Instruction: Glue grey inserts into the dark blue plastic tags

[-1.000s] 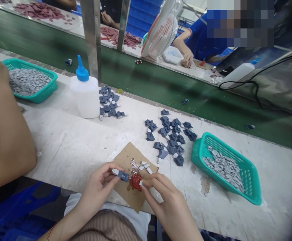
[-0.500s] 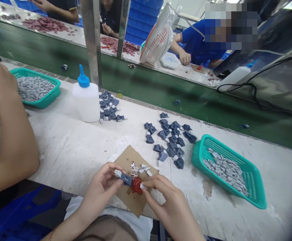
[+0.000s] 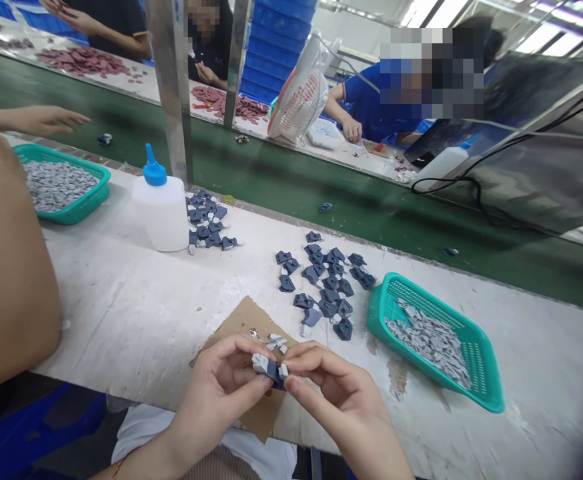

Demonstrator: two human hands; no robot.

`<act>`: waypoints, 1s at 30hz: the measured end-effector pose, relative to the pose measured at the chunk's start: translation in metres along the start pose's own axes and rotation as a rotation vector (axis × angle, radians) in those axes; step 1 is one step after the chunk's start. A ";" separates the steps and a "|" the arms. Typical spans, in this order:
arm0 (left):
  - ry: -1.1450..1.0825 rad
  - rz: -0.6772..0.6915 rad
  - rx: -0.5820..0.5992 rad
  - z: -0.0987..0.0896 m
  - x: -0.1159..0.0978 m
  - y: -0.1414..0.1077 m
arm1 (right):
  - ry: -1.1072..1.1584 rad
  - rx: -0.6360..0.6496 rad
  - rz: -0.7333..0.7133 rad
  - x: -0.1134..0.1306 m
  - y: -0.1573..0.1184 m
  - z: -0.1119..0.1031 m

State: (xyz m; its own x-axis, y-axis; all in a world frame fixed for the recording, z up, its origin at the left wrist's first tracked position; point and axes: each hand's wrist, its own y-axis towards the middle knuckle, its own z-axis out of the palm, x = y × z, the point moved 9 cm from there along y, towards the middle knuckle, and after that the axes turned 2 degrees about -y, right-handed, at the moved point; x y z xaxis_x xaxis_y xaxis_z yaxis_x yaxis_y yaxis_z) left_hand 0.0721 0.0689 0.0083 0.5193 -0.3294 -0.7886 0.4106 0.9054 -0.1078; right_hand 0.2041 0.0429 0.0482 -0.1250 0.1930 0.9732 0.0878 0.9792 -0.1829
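Hands [image 3: 224, 387] clamped on dark-blue piece [image 3: 273, 371], pale bit [image 3: 283, 371]; cardboard [image 3: 244, 317] beneath partly hidden

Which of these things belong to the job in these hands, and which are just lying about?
In the job, it seems:
- dark piece, in the left hand
- pale piece, in the right hand
- cardboard below
- pale bits on it

Lying about, apparently:
- yellow cap
- stray piece on the green strip
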 end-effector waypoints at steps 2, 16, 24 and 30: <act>0.003 0.004 -0.018 -0.001 0.000 -0.001 | -0.114 0.006 -0.060 0.007 0.000 0.000; 0.100 0.095 0.037 0.005 -0.015 -0.002 | 0.067 0.149 0.106 -0.005 -0.007 0.004; -0.059 0.011 0.071 0.020 -0.006 0.001 | 0.240 0.134 0.145 -0.017 0.001 0.033; -0.008 0.012 -0.003 0.018 -0.005 0.008 | 0.296 0.042 0.104 -0.022 0.009 0.029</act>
State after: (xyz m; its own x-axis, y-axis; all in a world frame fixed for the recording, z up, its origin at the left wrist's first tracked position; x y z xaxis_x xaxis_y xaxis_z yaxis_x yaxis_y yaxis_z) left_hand 0.0862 0.0726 0.0228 0.5303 -0.3206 -0.7849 0.4019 0.9102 -0.1002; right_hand 0.1794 0.0494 0.0206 0.1761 0.2713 0.9462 0.0438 0.9581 -0.2829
